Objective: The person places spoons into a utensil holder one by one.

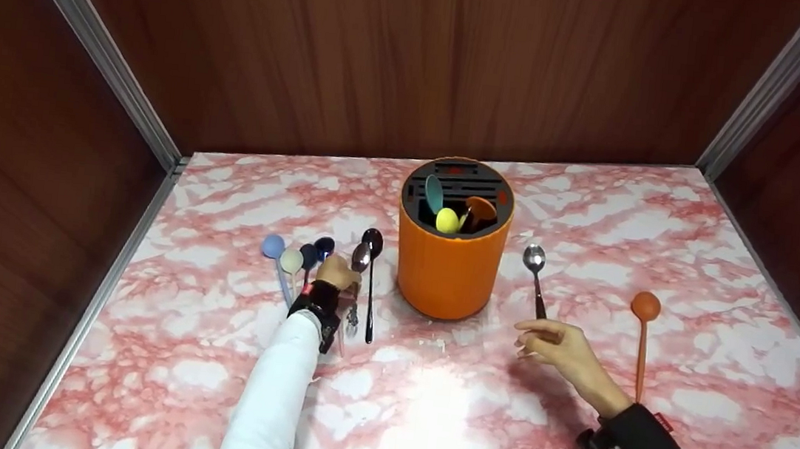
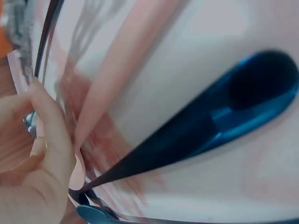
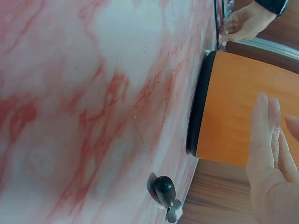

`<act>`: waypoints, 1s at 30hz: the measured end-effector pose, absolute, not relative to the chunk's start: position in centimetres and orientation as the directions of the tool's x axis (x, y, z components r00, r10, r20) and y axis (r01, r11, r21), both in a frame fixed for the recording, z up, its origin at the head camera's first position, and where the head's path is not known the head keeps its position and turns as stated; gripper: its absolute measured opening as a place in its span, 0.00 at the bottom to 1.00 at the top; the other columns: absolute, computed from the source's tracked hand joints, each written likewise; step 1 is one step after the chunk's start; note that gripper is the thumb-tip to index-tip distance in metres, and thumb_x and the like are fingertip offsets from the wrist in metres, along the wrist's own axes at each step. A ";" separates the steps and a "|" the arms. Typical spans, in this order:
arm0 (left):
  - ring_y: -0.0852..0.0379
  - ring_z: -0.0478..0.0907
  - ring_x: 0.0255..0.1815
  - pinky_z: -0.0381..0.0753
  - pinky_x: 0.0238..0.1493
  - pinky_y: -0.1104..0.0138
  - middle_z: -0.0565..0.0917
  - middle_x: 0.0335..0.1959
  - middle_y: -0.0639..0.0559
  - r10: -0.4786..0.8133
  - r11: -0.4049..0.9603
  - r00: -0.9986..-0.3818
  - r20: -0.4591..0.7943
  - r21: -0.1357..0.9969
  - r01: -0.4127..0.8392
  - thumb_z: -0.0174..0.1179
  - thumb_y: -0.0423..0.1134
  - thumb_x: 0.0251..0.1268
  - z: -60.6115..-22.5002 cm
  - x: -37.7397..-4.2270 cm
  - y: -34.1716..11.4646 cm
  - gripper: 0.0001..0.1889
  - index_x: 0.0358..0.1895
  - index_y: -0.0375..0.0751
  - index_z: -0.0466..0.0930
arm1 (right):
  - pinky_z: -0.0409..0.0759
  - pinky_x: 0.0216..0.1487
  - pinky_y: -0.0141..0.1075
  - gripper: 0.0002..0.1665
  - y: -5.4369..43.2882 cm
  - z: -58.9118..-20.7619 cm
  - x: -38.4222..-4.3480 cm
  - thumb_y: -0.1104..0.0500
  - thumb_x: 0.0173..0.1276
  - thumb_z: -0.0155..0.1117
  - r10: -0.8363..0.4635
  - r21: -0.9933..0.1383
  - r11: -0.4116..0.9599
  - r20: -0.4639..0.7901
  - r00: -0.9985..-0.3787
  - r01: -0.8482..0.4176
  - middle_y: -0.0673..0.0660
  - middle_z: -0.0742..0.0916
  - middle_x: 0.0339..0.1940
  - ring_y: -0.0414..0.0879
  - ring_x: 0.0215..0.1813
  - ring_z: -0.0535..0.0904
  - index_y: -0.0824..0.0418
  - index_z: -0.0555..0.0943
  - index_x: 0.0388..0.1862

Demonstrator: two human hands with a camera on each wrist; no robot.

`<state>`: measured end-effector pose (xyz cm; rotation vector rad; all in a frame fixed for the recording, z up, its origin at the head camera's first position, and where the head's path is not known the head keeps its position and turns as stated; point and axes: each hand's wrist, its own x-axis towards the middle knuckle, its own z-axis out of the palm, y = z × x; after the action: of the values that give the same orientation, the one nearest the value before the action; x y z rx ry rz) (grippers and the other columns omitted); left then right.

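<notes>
My left hand [image 1: 337, 274] pinches the neck of a silver spoon with an ornate handle [image 1: 353, 320], its bowl pointing away from me. Beside it on the right lies a long dark spoon [image 1: 372, 288]. Left of this hand lie a light blue spoon [image 1: 273, 246], a cream spoon [image 1: 291, 261] and dark blue spoons [image 1: 324, 248]; a pink handle [image 2: 126, 60] shows in the left wrist view. My right hand [image 1: 561, 349] hovers with loosely extended fingers near the handle end of a silver spoon with a dark handle [image 1: 535, 258], apparently holding nothing.
An orange utensil holder [image 1: 448, 278] with a slotted black top stands between the hands. A teal spoon [image 1: 434, 194], a yellow spoon [image 1: 447, 220] and an orange utensil [image 1: 481, 209] stick out of it. An orange spoon [image 1: 645, 307] lies far right. Wooden panels [image 1: 418, 55] enclose the marbled table.
</notes>
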<state>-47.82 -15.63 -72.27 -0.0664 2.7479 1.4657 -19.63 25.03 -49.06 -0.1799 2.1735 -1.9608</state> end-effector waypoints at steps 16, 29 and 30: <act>0.46 0.85 0.26 0.88 0.32 0.56 0.84 0.27 0.37 -0.030 -0.111 -0.893 -0.449 0.889 -0.443 0.70 0.25 0.49 -62.6 -39.9 -15.2 0.15 0.40 0.27 0.75 | 0.85 0.45 0.35 0.21 24.5 -49.0 -19.8 0.69 0.70 0.56 -0.258 -0.997 0.063 -0.062 -0.964 0.047 0.55 0.85 0.37 0.44 0.38 0.84 0.85 0.69 0.56; 0.50 0.82 0.34 0.84 0.49 0.58 0.85 0.30 0.40 0.017 -0.364 -0.890 -0.457 0.826 -0.431 0.57 0.21 0.64 -48.1 -28.3 -9.8 0.04 0.34 0.25 0.81 | 0.85 0.46 0.35 0.21 23.2 -48.9 -20.2 0.69 0.69 0.58 -0.270 -0.993 0.117 -0.065 -0.961 0.034 0.68 0.84 0.43 0.46 0.39 0.84 0.84 0.71 0.55; 0.50 0.82 0.34 0.84 0.49 0.58 0.85 0.29 0.41 0.015 -0.371 -0.888 -0.459 0.822 -0.431 0.57 0.21 0.63 -47.9 -28.0 -9.5 0.04 0.34 0.25 0.82 | 0.85 0.46 0.35 0.21 23.1 -49.0 -20.2 0.68 0.69 0.58 -0.279 -0.992 0.118 -0.067 -0.958 0.035 0.69 0.84 0.43 0.46 0.39 0.84 0.84 0.71 0.55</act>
<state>-28.04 -9.51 -47.92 -0.5530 1.5711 2.3293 -20.22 23.08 -48.96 -0.2417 2.1584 -1.9260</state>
